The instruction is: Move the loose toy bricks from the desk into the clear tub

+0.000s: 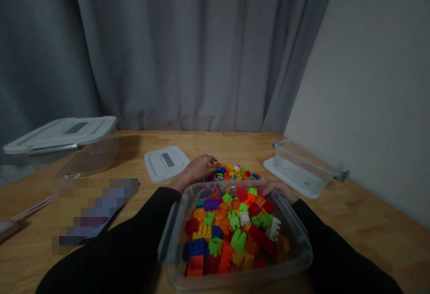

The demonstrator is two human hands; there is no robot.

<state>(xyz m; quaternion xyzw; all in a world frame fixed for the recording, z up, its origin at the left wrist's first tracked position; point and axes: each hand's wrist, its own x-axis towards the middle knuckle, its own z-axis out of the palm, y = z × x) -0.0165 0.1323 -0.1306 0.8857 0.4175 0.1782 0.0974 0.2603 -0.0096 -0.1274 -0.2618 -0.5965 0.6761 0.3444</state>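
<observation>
A clear plastic box (302, 251) full of large toy building blocks (238, 240) stands close in front of me. Just behind it lies a heap of small building bricks (231, 172) in many colours. My left hand (203, 167) reaches past the box to the heap's left edge, its fingers apart and slightly bent, with nothing visible in them. At the heap's right side is my right hand (278, 188), low behind the box's far rim. Its fingers stretch inward and look open; the rim partly covers them.
A white lid (167, 163) lies beyond my left arm. Farther left stands a lidded clear box (90, 155); before it is a blurred-out flat item (97, 209). At right, a clear box (302, 164) rests on another white lid (285, 178). A curtain (188, 52) hangs behind the table.
</observation>
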